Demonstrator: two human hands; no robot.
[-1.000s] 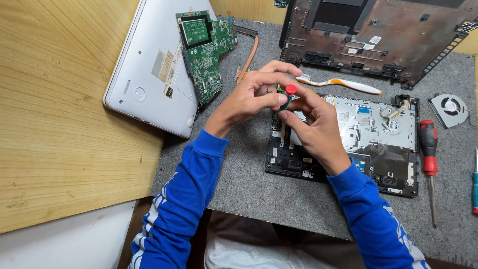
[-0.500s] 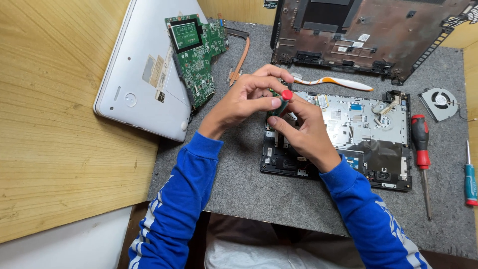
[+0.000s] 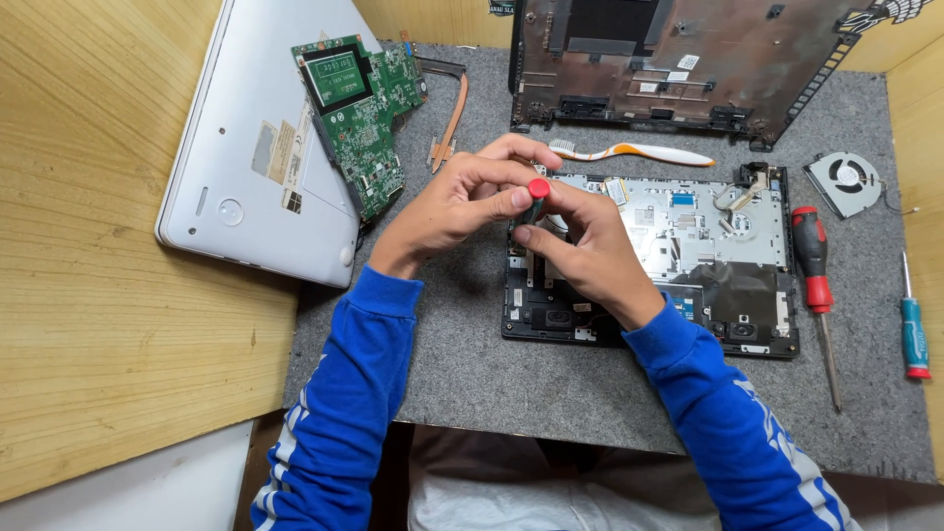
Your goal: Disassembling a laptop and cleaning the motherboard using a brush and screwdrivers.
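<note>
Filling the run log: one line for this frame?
left hand: grips red-capped screwdriver | right hand: steadies shaft | over open laptop base

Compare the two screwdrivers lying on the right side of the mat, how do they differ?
The red-and-black screwdriver has a thicker handle and a longer shaft; the teal screwdriver is slimmer and shorter. The red-and-black one lies right beside the opened laptop base; the teal one lies farther right, near the mat's edge. Both lie flat and untouched.
</note>
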